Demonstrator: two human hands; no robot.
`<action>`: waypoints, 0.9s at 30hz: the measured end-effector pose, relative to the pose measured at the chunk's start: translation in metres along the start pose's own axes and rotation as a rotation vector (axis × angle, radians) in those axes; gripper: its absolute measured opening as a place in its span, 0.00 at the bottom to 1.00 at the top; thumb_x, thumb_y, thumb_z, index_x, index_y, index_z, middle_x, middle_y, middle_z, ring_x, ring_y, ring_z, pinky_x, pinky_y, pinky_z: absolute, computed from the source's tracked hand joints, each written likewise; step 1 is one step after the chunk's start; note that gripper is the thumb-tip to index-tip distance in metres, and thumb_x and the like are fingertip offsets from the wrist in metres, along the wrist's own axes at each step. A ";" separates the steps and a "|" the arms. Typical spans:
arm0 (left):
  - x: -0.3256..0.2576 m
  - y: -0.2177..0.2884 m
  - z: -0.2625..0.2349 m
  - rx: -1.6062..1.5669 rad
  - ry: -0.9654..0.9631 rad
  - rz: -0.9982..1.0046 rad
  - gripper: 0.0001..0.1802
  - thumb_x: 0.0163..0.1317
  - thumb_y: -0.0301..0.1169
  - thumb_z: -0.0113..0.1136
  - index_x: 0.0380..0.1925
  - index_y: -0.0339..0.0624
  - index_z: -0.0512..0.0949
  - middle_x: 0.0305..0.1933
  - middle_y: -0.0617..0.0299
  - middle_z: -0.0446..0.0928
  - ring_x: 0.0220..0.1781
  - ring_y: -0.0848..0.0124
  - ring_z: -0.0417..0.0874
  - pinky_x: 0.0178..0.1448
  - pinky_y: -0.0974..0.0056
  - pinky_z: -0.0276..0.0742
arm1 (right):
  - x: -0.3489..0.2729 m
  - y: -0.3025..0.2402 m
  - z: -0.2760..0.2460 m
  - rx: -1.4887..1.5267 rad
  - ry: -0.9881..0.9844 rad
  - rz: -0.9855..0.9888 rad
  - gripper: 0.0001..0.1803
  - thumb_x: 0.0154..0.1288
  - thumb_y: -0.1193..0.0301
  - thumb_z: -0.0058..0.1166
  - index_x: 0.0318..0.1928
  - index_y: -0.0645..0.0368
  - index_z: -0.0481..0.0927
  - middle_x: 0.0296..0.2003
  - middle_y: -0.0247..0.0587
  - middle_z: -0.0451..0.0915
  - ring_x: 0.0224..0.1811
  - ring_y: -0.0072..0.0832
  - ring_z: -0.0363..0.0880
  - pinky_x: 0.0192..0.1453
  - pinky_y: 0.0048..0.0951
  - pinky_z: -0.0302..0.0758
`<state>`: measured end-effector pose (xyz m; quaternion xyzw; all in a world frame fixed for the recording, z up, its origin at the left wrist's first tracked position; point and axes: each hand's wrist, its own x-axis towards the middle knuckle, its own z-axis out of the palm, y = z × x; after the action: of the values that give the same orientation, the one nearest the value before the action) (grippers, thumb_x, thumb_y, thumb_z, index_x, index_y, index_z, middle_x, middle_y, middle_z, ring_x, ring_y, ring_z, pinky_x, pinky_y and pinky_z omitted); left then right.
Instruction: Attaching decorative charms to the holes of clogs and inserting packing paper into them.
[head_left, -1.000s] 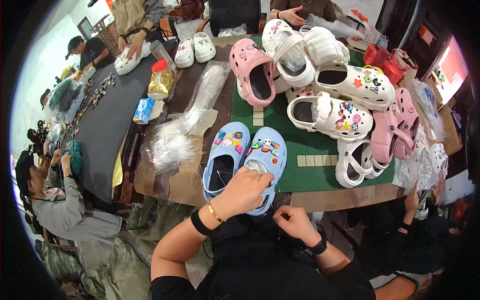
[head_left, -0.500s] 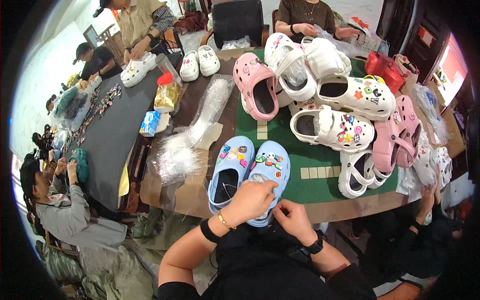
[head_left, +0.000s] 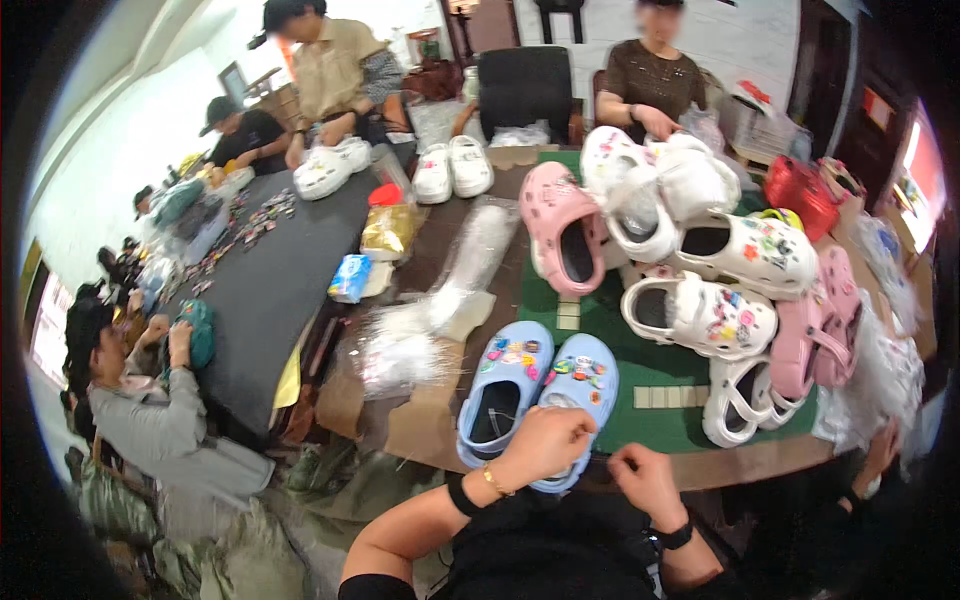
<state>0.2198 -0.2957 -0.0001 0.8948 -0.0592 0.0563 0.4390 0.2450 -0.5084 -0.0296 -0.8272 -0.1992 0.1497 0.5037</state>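
Observation:
A pair of light blue clogs [head_left: 520,385] with colourful charms on the toes lies side by side at the table's near edge. My left hand [head_left: 540,442] rests over the heel end of the right blue clog [head_left: 583,378], fingers curled on it. My right hand [head_left: 640,480] is fisted just below and to the right of that clog, at the table edge; whether it holds something small is hidden.
White and pink charm-covered clogs [head_left: 715,315] are piled on a green mat [head_left: 650,365] to the right. Clear plastic bags [head_left: 420,335] lie left of the blue pair. Other people work around a dark table [head_left: 260,290] on the left and at the far end.
The view has tilted up a little. My left hand stays on the right blue clog's heel, and my right hand has come up closer to the table edge.

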 end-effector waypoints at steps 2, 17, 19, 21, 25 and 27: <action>0.001 0.002 0.004 0.053 0.060 0.042 0.07 0.53 0.28 0.62 0.32 0.39 0.80 0.29 0.53 0.81 0.33 0.59 0.85 0.39 0.58 0.79 | -0.001 -0.003 -0.009 -0.019 0.080 0.016 0.07 0.59 0.73 0.58 0.32 0.65 0.80 0.22 0.47 0.80 0.24 0.29 0.79 0.31 0.29 0.75; -0.005 0.001 0.013 -0.073 0.114 -0.048 0.12 0.56 0.29 0.61 0.42 0.43 0.81 0.30 0.54 0.82 0.30 0.60 0.84 0.37 0.60 0.79 | 0.028 -0.011 0.018 0.446 0.229 0.014 0.03 0.61 0.80 0.55 0.36 0.65 0.79 0.28 0.31 0.77 0.29 0.15 0.72 0.34 0.20 0.70; -0.008 0.006 0.003 -0.194 0.119 -0.137 0.14 0.56 0.25 0.63 0.43 0.37 0.79 0.30 0.54 0.83 0.31 0.69 0.86 0.35 0.65 0.80 | 0.035 -0.011 0.027 0.607 0.200 0.036 0.07 0.62 0.81 0.55 0.42 0.65 0.78 0.31 0.32 0.79 0.32 0.16 0.73 0.37 0.20 0.72; -0.006 0.002 0.004 -0.182 0.147 -0.091 0.13 0.55 0.24 0.64 0.41 0.34 0.78 0.30 0.54 0.83 0.34 0.69 0.87 0.38 0.67 0.82 | 0.041 0.002 0.034 0.754 0.190 0.023 0.12 0.63 0.82 0.54 0.47 0.65 0.76 0.34 0.34 0.80 0.34 0.17 0.75 0.40 0.20 0.73; -0.002 0.003 0.006 -0.156 0.108 -0.105 0.09 0.55 0.25 0.64 0.35 0.34 0.80 0.30 0.54 0.83 0.33 0.67 0.85 0.39 0.66 0.79 | 0.038 0.004 0.035 0.839 0.178 0.013 0.14 0.64 0.83 0.54 0.50 0.65 0.75 0.38 0.36 0.81 0.38 0.18 0.77 0.44 0.20 0.74; -0.002 0.008 0.006 -0.147 0.096 -0.095 0.09 0.55 0.25 0.64 0.35 0.34 0.80 0.30 0.54 0.83 0.32 0.67 0.85 0.39 0.66 0.79 | 0.034 0.002 0.033 0.834 0.183 0.014 0.14 0.64 0.83 0.54 0.50 0.65 0.75 0.38 0.36 0.81 0.39 0.18 0.77 0.44 0.20 0.74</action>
<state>0.2165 -0.3054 0.0023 0.8583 0.0003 0.0740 0.5078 0.2605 -0.4672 -0.0483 -0.5637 -0.0704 0.1468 0.8098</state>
